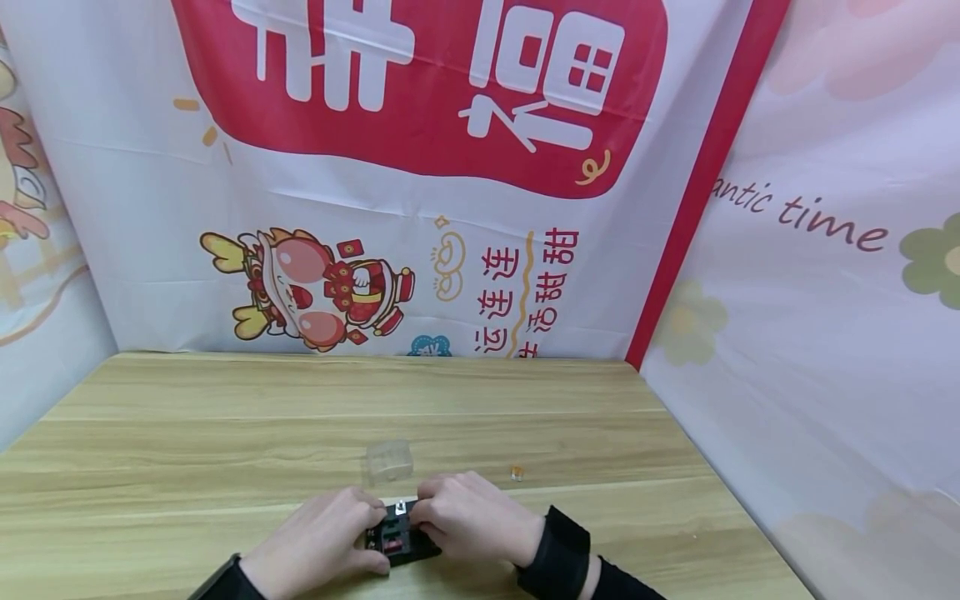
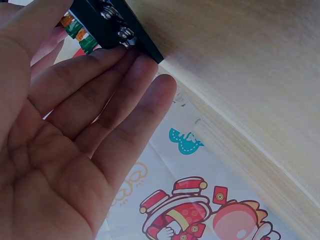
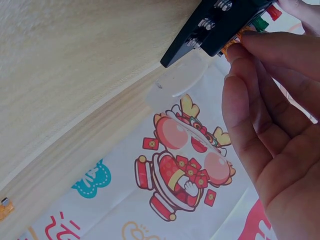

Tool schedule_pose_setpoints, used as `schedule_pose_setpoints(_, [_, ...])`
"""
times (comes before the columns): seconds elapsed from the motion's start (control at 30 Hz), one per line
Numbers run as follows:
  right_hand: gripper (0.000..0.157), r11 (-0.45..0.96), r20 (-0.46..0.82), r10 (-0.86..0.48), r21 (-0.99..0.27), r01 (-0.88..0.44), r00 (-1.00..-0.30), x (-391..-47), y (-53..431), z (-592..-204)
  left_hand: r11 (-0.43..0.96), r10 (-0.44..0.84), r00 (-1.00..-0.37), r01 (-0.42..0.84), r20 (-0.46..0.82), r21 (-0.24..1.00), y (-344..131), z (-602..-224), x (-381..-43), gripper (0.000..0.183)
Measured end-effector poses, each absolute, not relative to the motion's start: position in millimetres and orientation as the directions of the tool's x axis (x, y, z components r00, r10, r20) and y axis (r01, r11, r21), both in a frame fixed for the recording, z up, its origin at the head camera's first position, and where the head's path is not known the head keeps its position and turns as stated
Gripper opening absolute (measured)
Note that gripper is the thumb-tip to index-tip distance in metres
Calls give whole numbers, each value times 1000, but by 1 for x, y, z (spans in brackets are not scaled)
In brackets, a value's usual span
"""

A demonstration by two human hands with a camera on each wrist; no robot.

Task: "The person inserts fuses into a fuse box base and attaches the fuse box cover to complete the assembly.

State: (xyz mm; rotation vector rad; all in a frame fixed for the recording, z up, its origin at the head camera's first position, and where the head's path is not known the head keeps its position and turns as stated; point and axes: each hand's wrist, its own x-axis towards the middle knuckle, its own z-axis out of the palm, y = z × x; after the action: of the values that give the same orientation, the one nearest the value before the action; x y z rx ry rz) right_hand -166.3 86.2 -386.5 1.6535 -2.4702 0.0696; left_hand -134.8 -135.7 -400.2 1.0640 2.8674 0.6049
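Observation:
A black fuse block (image 1: 397,533) with screw terminals along its side sits at the table's near middle, between both hands. My left hand (image 1: 322,533) holds its left end, thumb at the near edge and fingers at the far side. In the left wrist view, orange and green blade fuses (image 2: 88,44) stand in the block. My right hand (image 1: 476,517) is at the block's right part; in the right wrist view its thumb and fingertips pinch an orange fuse (image 3: 231,46) at the block. Green and red fuses (image 3: 260,23) show beside it. How deep the pinched fuse sits is hidden.
A clear plastic cover (image 1: 390,460) lies on the wooden table (image 1: 225,433) just beyond the block. Farther right lies a loose orange fuse (image 1: 517,473) with metal showing. Printed cloths (image 1: 150,208) hang behind the table and at its sides.

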Motion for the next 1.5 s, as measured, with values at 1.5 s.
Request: schedule_pose_setpoints(1.5, [8,570,253,-796,9,-821,-550,-216,138,-358,690,643,-757,638,116,341,-139,-401,-138,31])
